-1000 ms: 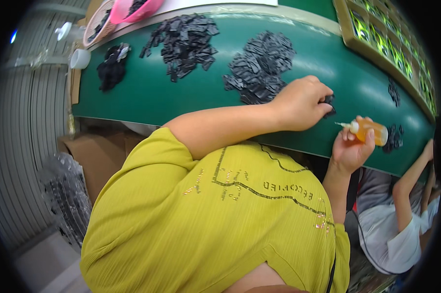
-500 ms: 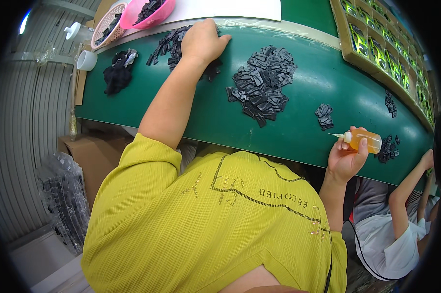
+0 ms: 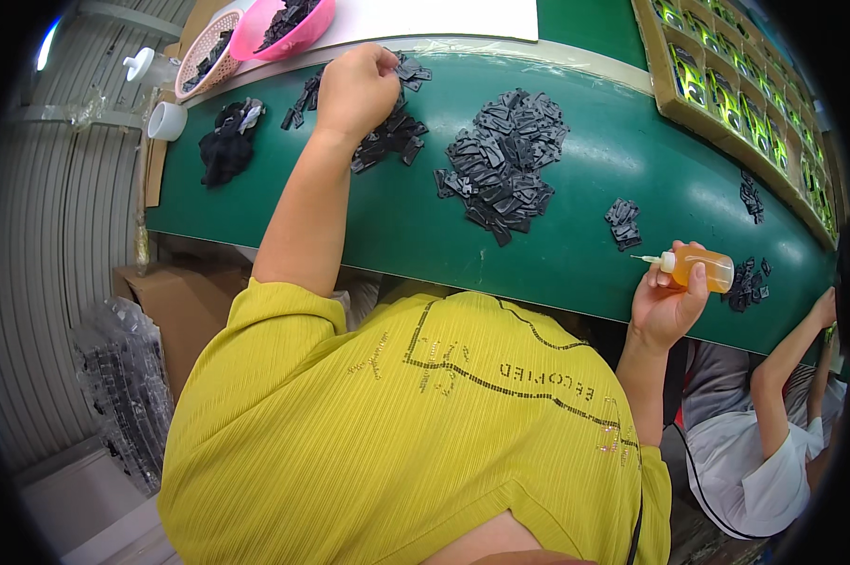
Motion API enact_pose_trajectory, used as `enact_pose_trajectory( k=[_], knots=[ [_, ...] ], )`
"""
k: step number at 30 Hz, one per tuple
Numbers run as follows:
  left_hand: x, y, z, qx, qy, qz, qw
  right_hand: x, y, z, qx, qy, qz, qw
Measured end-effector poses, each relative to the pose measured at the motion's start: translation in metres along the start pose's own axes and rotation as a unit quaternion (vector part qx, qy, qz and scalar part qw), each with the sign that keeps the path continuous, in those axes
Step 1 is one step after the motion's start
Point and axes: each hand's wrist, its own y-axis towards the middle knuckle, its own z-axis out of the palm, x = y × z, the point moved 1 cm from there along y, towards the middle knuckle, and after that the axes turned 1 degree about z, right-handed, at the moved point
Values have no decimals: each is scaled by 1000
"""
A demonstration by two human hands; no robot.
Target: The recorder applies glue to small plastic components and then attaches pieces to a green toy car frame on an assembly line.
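Stretching out over the green table, the person's left forearm runs nearly straight ahead, the elbow close to the table's near edge. At the end of it the left hand sits back-up above the left pile of black pieces, wrist slightly bent, fingers curled in with their tips turned toward the pieces at the far side; from where I stand I can't tell whether one is pinched there.

The right arm is folded nearer the body. Its right hand is turned palm upward, fingers and thumb wrapped around a bottle of amber liquid. The bottle lies almost level, its thin nozzle pointing left, below a small cluster of black pieces. A larger middle pile spreads between the two hands.
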Motion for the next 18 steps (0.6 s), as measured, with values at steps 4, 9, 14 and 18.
enact_pose_trajectory(
  k=[4,9,14,18],
  knots=[
    [-35,-13,5,118,-291,-78,946,-1,0,-3,-9,8,-2,1000],
    [-117,-54,28,329,-432,-66,837,-3,1,2,17,35,20,999],
    [-169,-86,82,364,-475,-40,800,-1,-3,3,89,66,85,990],
    [-195,-101,94,400,-505,-95,759,1,-4,5,172,38,98,980]
  ],
)
